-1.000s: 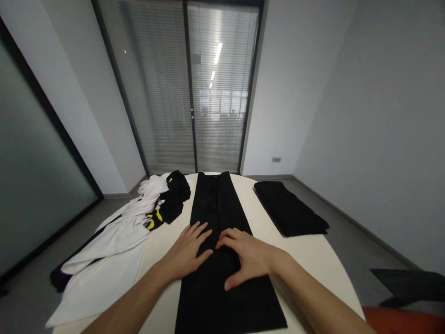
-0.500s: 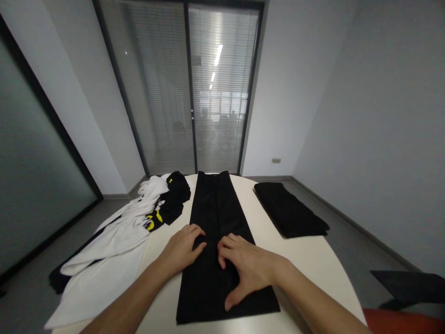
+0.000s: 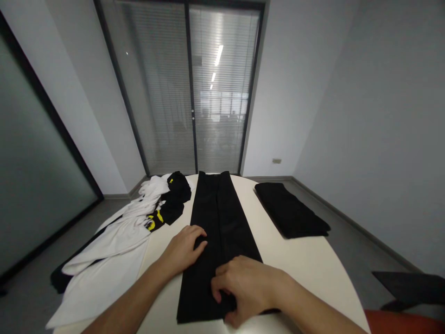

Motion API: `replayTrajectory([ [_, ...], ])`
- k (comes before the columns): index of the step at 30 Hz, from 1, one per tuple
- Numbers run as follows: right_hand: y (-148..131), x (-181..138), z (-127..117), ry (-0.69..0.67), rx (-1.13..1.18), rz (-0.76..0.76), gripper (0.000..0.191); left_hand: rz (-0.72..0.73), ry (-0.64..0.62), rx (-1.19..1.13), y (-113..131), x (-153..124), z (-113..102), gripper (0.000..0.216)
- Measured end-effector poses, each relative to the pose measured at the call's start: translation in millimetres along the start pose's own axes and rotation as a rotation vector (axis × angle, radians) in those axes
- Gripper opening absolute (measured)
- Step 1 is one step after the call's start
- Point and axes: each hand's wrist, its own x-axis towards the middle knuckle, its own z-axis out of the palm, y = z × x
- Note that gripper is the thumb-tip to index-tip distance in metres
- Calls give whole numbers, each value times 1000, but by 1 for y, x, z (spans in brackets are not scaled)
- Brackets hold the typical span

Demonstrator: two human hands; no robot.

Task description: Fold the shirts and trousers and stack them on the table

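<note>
Black trousers [image 3: 208, 208] lie flat and lengthwise on the table before me, waistband at the far edge and leg hems toward me. My left hand [image 3: 186, 248] rests on the left edge of the legs, its fingers bent a little and the thumb apart. Lower down, near the hem, my right hand [image 3: 248, 285] is on the right leg with curled fingers. Its thumb reaches the hem edge, and a gap shows between thumb and fingertips. The palm hides part of that hem.
On the left of the white table [image 3: 306, 269] are heaped white garments [image 3: 121, 236] and black clothing with yellow print [image 3: 170, 208]. Folded black cloth [image 3: 288, 208] lies at the right. A chair [image 3: 410, 287] stands at the lower right, beyond the table's rim.
My right hand has slid down the trousers toward the hem, and its fingers have curled more. My left hand stays about where it was.
</note>
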Motion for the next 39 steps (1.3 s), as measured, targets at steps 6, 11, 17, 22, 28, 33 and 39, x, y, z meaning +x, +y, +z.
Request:
replayTrajectory([
  [6, -9, 1, 4, 50, -72, 31, 26, -4, 14, -7, -1, -1, 5, 21],
  [11, 4, 2, 5, 126, -75, 49, 19, 18, 17, -35, 4, -2, 5, 27],
  [17, 32, -2, 0, 151, 265, 59, 16, 223, -155, -163, 22, -7, -19, 26],
  [22, 50, -7, -4, 151, 662, 150, 21, 315, -328, -240, 40, -13, -31, 56],
  [28, 57, -9, -7, 193, 874, 214, 22, 321, -366, -210, 53, -17, -31, 69],
  [33, 59, -11, -5, 80, 874, 184, 24, 324, -404, -137, 57, -18, -27, 50],
  [39, 45, -10, -4, 17, 530, 81, 30, 306, -449, -167, 57, -19, -27, 46],
])
